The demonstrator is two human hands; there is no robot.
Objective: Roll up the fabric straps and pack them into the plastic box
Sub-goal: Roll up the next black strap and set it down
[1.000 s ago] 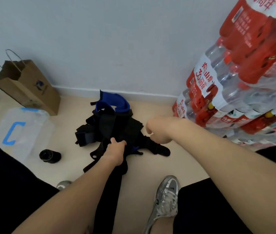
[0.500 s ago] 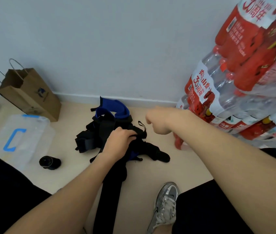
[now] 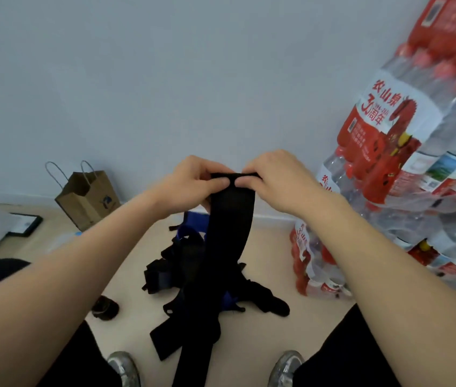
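- Starting the roll: my left hand point(image 3: 193, 182) and right hand point(image 3: 280, 180) both pinch the top end of the long black fabric strap point(image 3: 229, 233). The thumbs lie on the near face with their tips almost meeting, and the fingers curl over the far side.
- The strap hangs straight down from that pinch, between my knees. Its lower end runs out of frame, so I cannot tell where it stops.
- Procedure, as I judge it: fold the first turn tight and square to the long edges, then wind hand over hand under steady tension. A skewed first turn will likely cone out sideways.
- The hanging weight should keep the webbing flat, so no support surface is needed.
- The loose pile of black and blue straps point(image 3: 165, 272) lies on the beige floor point(image 3: 263, 331) behind the hanging strap. I cannot tell whether the 2 are tangled, so I would lift slowly.
- 1 small black cylinder, apparently a rolled strap point(image 3: 105, 307), sits left of the pile.
- The clear plastic box point(image 3: 61, 243) shows only as a pale blur behind my left forearm.
- Edges: the stacked shrink-wrapped water bottle packs point(image 3: 402, 163) close off the right side, near my right forearm. The brown paper bag point(image 3: 87, 199) stands against the wall at the left.
- Open room: the floor between my 2 grey shoes and leftward toward the box. I would route packed rolls that way.
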